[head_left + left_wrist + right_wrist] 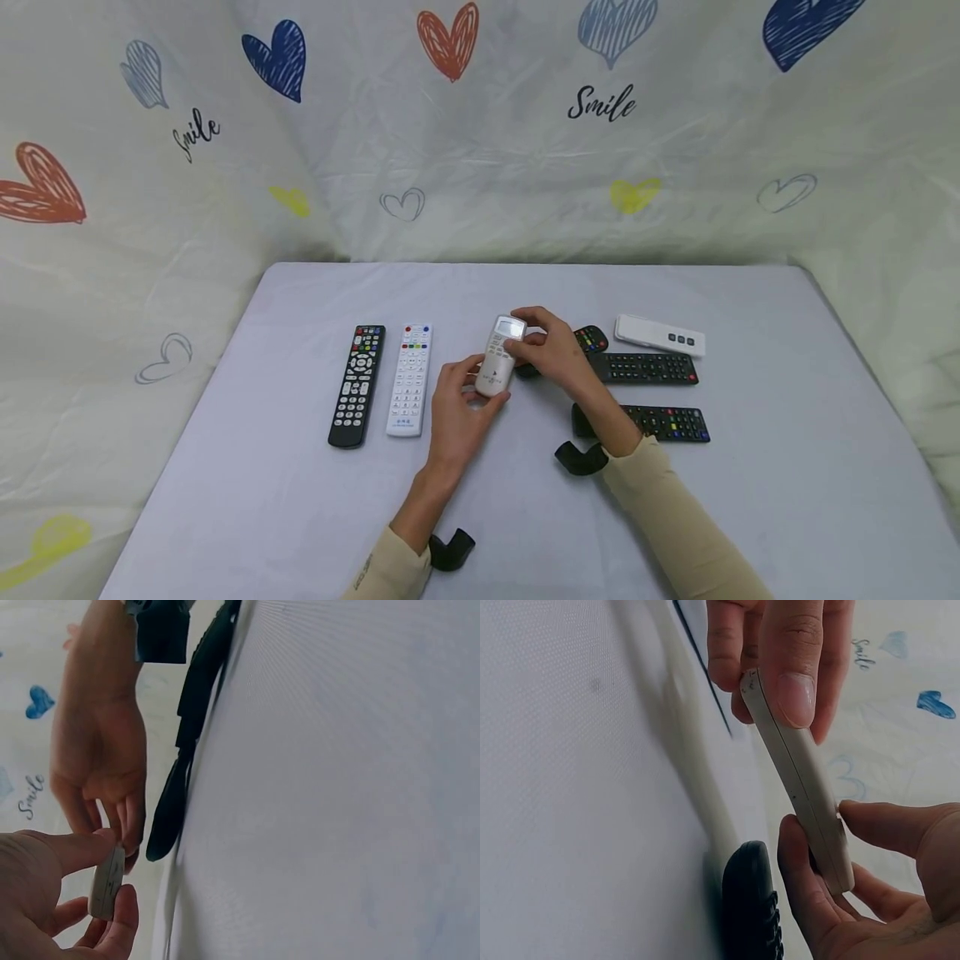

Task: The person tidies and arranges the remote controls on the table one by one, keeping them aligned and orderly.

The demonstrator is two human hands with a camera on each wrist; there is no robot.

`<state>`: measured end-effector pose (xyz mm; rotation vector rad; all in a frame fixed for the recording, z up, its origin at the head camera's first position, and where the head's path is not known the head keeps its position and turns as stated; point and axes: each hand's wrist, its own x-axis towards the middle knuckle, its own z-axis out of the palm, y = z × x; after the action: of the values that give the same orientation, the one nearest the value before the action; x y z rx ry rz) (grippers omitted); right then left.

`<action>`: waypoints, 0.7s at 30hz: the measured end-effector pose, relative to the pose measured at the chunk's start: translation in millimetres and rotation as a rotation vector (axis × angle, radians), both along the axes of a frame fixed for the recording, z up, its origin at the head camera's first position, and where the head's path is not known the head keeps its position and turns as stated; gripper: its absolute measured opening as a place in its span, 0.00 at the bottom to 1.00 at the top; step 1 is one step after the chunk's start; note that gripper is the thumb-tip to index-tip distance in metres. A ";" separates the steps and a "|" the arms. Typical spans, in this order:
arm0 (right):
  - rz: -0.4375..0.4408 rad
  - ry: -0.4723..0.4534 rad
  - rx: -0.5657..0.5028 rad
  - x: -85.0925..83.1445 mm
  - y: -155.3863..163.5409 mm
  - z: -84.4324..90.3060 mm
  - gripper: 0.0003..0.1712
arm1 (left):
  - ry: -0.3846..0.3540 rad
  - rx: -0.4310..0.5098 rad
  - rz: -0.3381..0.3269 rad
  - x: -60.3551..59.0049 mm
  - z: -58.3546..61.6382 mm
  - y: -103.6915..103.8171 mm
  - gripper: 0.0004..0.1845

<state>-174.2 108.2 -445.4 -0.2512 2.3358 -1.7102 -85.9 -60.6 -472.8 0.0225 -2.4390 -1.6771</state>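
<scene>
Nearest the camera, two cream sleeves reached in over the table. The left hand pinched the near end of a small white remote between thumb and fingers, and the right hand gripped its far end by the display, thumb on one edge and fingers behind. The remote was lifted just off the table at its middle, seemingly so that both ends could be steadied.

To the left, a black remote and a white remote lay side by side, neatly parallel. To the right, three dark remotes lay loosely grouped, less orderly. Farthest right rested a white bar-shaped remote. Behind everything hung a heart-printed cloth.
</scene>
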 end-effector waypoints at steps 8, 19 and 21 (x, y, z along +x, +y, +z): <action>0.023 -0.013 0.000 1.3 -5.1 0.2 0.35 | -0.011 -0.003 0.016 4.0 0.7 -2.1 0.36; 0.026 -0.008 0.032 3.1 -13.4 2.7 0.34 | -0.020 0.007 0.023 12.4 2.3 -7.1 0.37; 0.029 -0.004 0.038 2.7 -14.5 2.1 0.34 | -0.010 -0.006 0.026 13.8 2.1 -7.5 0.37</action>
<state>-171.5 93.7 -443.3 -0.2733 2.3478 -1.6498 -72.0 -68.0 -470.6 0.0619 -2.4405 -1.6630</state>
